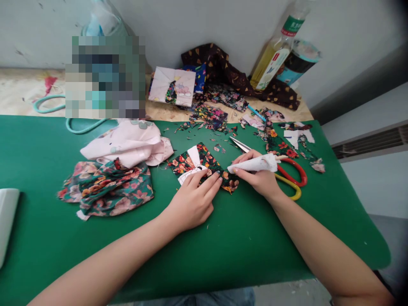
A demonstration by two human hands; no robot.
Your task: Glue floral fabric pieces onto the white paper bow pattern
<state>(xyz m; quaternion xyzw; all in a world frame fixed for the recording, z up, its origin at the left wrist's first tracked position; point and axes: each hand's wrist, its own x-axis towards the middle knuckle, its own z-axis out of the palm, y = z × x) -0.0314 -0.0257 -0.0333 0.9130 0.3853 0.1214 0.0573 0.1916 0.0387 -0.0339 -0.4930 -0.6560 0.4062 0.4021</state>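
My left hand (196,197) lies with fingers stretched out on a small dark floral fabric patch (206,155) that has white parts, pressing it to the green table. My right hand (258,174) is closed around a white cone-shaped bag (255,163), wrapped like a piping bag, its narrow tip pointing left over the patch's right end. Whether the tip touches the cloth I cannot tell. Under and beside my right hand lie scissors (295,172) with a red and a yellow handle, blades towards the upper left.
Left of the patch lie crumpled pink cloth (127,142) and green floral cloth (116,191). Fabric scraps (210,117) are strewn behind. At the back stand an oil bottle (274,53), a tub (299,61) and a stacked patchwork piece (178,83). A white object (7,221) sits far left.
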